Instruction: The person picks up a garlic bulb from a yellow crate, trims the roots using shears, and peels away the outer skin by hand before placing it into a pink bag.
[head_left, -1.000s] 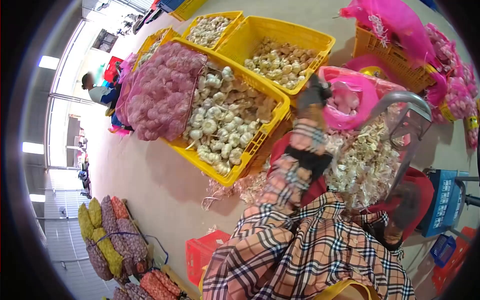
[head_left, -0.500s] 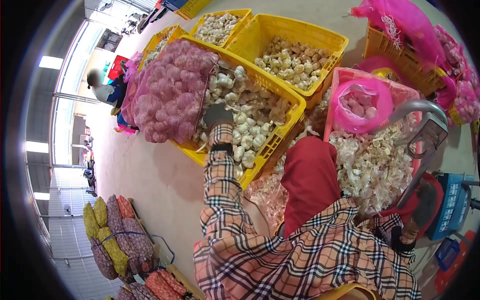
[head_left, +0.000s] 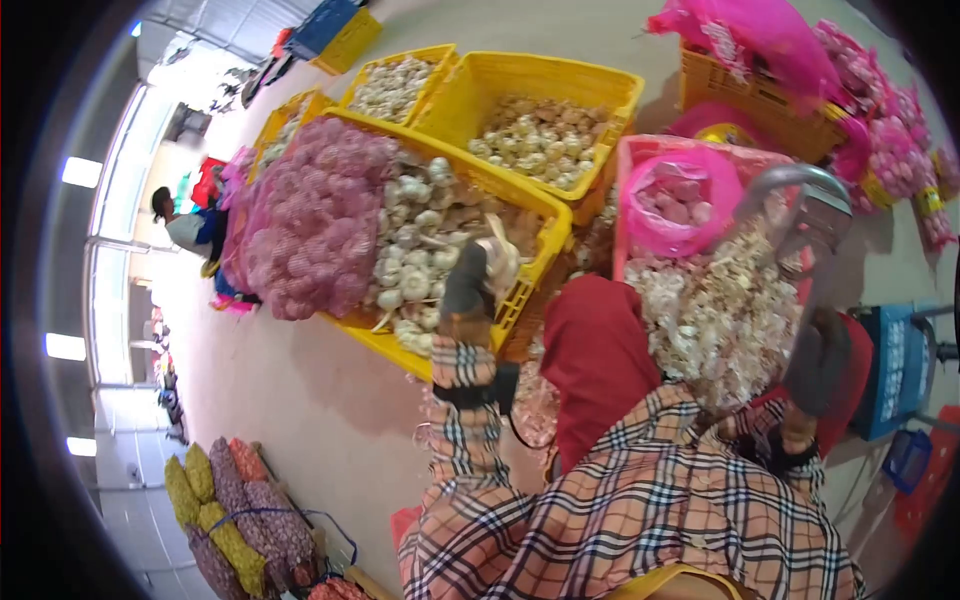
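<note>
My left hand (head_left: pixel 467 283), in a dark glove, holds a garlic bulb (head_left: pixel 503 262) with its stem above the near side of a yellow crate (head_left: pixel 395 352). Loose white garlic bulbs (head_left: pixel 412 255) fill the crate beside a purple net sack of garlic (head_left: pixel 318 215) lying across its left part. Near my right thigh is my gloved right hand (head_left: pixel 820 365), beside the lower end of a grey metal lever tool (head_left: pixel 812 225); its fingers are blurred and partly hidden. A pink crate (head_left: pixel 627 215) in front holds papery garlic skins (head_left: pixel 725 310) and a pink bag of peeled-looking cloves (head_left: pixel 683 198).
More yellow crates of garlic (head_left: pixel 540 150) stand behind. Pink net bags (head_left: pixel 895 150) hang and lie at the right, near a blue box-shaped device (head_left: pixel 880 370). Stacked net sacks (head_left: pixel 235 510) lie at lower left. Another person (head_left: pixel 190 230) is at far left.
My left hand has come up from among the bulbs and moved right and nearer me, now with a garlic bulb in it. My right hand has shifted up slightly, and the view has turned.
</note>
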